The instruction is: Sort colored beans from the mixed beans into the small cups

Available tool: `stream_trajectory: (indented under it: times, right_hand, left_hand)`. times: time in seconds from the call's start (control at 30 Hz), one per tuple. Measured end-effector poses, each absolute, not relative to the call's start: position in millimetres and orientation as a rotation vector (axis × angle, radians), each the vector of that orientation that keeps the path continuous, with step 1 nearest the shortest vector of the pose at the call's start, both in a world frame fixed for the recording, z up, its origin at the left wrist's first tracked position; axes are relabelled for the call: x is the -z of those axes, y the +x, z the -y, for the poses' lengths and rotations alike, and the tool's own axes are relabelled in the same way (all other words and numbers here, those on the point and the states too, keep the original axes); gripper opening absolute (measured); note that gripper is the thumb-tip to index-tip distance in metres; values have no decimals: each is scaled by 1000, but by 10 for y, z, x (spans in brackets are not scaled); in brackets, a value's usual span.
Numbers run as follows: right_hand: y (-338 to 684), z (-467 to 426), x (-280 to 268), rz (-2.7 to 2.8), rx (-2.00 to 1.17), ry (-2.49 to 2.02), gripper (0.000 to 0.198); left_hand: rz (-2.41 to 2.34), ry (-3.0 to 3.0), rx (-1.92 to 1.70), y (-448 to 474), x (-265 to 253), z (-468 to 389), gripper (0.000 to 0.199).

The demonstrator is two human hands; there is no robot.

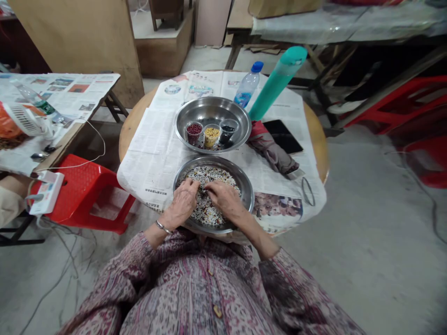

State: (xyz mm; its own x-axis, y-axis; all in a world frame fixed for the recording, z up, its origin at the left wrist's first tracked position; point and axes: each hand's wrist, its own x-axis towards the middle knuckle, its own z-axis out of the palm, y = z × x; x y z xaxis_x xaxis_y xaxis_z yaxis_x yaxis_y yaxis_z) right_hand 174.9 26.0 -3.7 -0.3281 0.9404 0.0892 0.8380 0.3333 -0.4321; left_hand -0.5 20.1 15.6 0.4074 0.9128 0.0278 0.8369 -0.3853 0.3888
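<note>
Your left hand (186, 199) and right hand (225, 199), at nine and three o'clock in the near bowl (249, 197), bend half-curled fingers into mixed grain (209, 215); whether they pinch any, I cannot tell. At twelve on the bench (146, 153), the far bowl (211, 110) holds three cups (211, 136); at one, a bottle (247, 85).

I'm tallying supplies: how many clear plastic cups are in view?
3, inside the far round steel bowl: a clear plastic cup of dark red beans at left, a cup of yellow beans in the middle, a cup of black contents at right. I see no others.
</note>
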Motion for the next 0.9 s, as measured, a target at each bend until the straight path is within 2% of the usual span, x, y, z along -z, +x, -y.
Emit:
stream_trajectory:
  times: [0.13, 0.27, 0.37, 0.47, 0.57, 0.73, 0.9]
  right_hand:
    - [2047, -241, 75, 2192, -293, -1697, 29]
    - [2202, -105, 82, 2175, -264, -1719, 32]
    - [2199, 14, 59, 2097, -254, -1719, 35]
    - [2186, 87, 43, 2013, -234, -1703, 35]
    - [2192, 121, 36, 1982, -255, -1674, 30]
    - [2118, 212, -55, 2137, -408, -1590, 24]
    - [1878, 277, -151, 2506, -770, -1392, 23]
  left_hand:
    - [-1372, 2371, -329, -27, -196, -109, 14]
    - [-1075, 2476, -192, 160, -219, -20, 23]
    - [-927, 2617, -112, 347, -181, -101, 20]
    - [-940, 2739, -126, 443, -145, -336, 24]
    - [-1146, 2768, -172, 398, -156, -582, 27]
    - [-1488, 2677, -108, 138, -211, -612, 25]
    - [-1360, 2582, -116, -96, -266, -208, 14]
